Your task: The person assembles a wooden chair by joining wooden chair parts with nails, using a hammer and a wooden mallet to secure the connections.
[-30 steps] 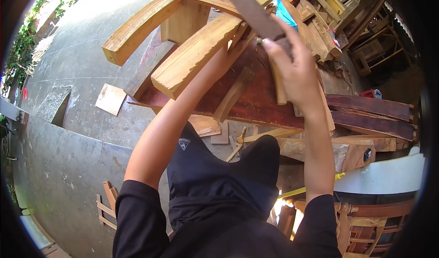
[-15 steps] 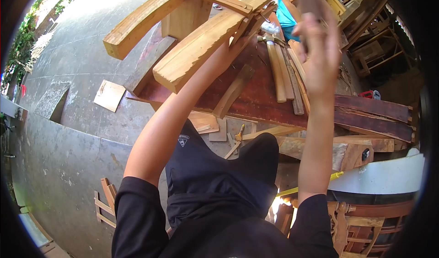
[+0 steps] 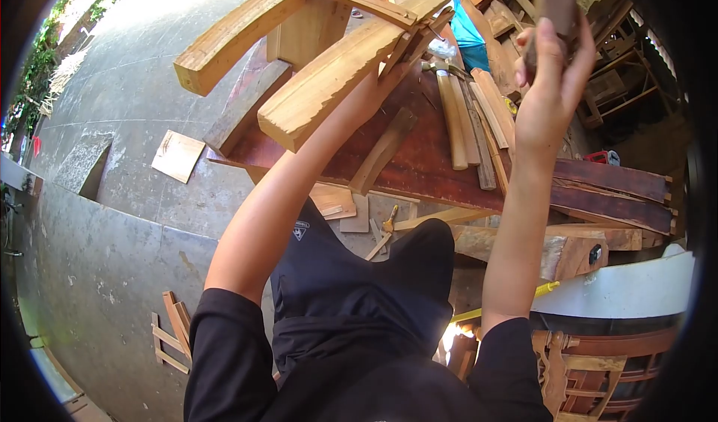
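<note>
A pale wooden frame with curved legs [image 3: 329,85], which looks like part of a chair, stands tilted above the bench at upper centre. My left hand [image 3: 380,91] is at its joint, gripping it, with the fingers mostly hidden by the wood. Up at the right, away from the frame, my right hand [image 3: 552,74] is wrapped around a dark brown wooden block [image 3: 559,7], whose top runs out of view. Between my arms, a hammer [image 3: 451,115] lies on the reddish-brown board [image 3: 419,164], beside several wooden strips. A curved wooden piece [image 3: 383,151] rests there too.
Dark planks [image 3: 609,190] stick out to the right over a rough log [image 3: 557,250]. A blue cloth [image 3: 467,29] and stacked timber lie at the back right. A brush [image 3: 390,218] and offcuts are below the board. A carved wooden frame [image 3: 591,377] stands at lower right.
My right hand has swung to the right with the dark wooden block, away from the wooden frame. My left hand stays at the frame, which appears shifted only slightly.
</note>
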The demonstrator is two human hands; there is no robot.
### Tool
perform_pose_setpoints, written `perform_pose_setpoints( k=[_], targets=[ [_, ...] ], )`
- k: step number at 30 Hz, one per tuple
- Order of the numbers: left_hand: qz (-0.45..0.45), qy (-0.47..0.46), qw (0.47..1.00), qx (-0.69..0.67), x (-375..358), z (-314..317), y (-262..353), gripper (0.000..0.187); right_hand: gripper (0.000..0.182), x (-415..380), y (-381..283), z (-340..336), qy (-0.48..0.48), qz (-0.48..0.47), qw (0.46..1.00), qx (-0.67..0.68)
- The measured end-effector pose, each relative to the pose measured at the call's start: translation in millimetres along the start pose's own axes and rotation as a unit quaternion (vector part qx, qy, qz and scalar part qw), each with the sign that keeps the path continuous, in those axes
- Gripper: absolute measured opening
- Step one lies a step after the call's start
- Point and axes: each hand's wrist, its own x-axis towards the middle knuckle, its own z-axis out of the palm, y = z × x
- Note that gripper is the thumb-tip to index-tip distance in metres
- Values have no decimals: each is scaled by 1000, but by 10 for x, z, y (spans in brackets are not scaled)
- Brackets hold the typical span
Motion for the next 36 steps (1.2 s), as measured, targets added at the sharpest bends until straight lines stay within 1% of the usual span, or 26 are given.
perform_pose_setpoints(
  k=[2,4,5,6,7,9,10,11,13,15,16,18,19,20,22,23,25,26,27,28,30,31,32,34,35,36],
  targets=[
    [-7,-4,1000,5,18,3,-18,56,55,-42,120,50,78,9,997,24],
    [-19,-20,1000,1,11,-1,11,57,54,-51,400,-5,-78,-40,994,-68],
    [-28,-30,999,0,15,-34,29,58,53,-59,395,-111,-168,14,978,-122],
    [-37,-43,998,-3,13,-50,39,58,52,-50,331,-157,-253,70,949,-174],
    [-20,-23,999,-9,3,-15,18,58,45,23,233,-167,-205,62,959,-185],
    [10,22,1000,-17,-8,38,-13,57,42,190,85,-169,-100,3,989,-110],
    [5,22,1000,-20,-30,44,-14,56,41,226,45,-159,-46,-25,996,-70],
    [3,23,999,-23,-25,45,-12,55,41,234,22,-122,-1,-27,1000,4],
    [-7,14,1000,-23,-5,17,3,54,42,107,301,-141,-68,-16,992,-104],
    [-24,-5,1000,-18,-4,-5,19,54,44,69,370,-210,-199,22,972,-127],
    [-16,6,1000,-15,-10,-19,21,55,46,51,366,-216,-263,38,954,-139],
    [4,21,999,-26,-24,1,53,56,44,24,270,-309,-246,189,950,-27],
    [-20,10,999,-49,-18,-18,87,57,42,-28,196,-263,-137,254,956,63],
    [-49,-12,995,-83,-6,-30,127,58,38,-13,248,-392,-158,291,930,158],
    [-15,7,1000,-23,-2,-2,71,61,39,-33,363,-587,-192,352,845,353],
    [4,16,1000,-7,20,14,29,61,40,-100,301,-614,-150,387,833,365],
    [35,32,999,27,25,17,0,62,39,-155,315,-710,-160,385,838,353],
    [31,25,999,21,1,31,-27,63,38,-214,345,-749,-165,390,837,347],
    [25,16,999,15,2,22,-27,63,39,-259,384,-813,-157,395,861,279],
    [18,6,1000,8,-3,19,-28,64,37,-324,445,-875,-179,385,887,181],
    [-12,3,999,33,-18,54,-41,63,45,-493,626,-1032,-221,354,909,-24],
    [-24,-2,999,49,-22,46,-22,63,55,-609,797,-1139,-248,371,892,-75],
    [-35,-7,997,64,-23,40,4,63,59,-777,955,-1196,-255,324,898,-151],
    [-28,-10,999,39,-21,11,33,62,66,-1092,1176,-1205,-261,224,890,-300],
    [-24,-12,999,28,-22,12,37,61,68,-1199,1272,-1195,-291,199,871,-343],
    [-20,-14,999,26,-25,25,36,60,66,-1227,1276,-1174,-298,187,864,-361]
  ],
)
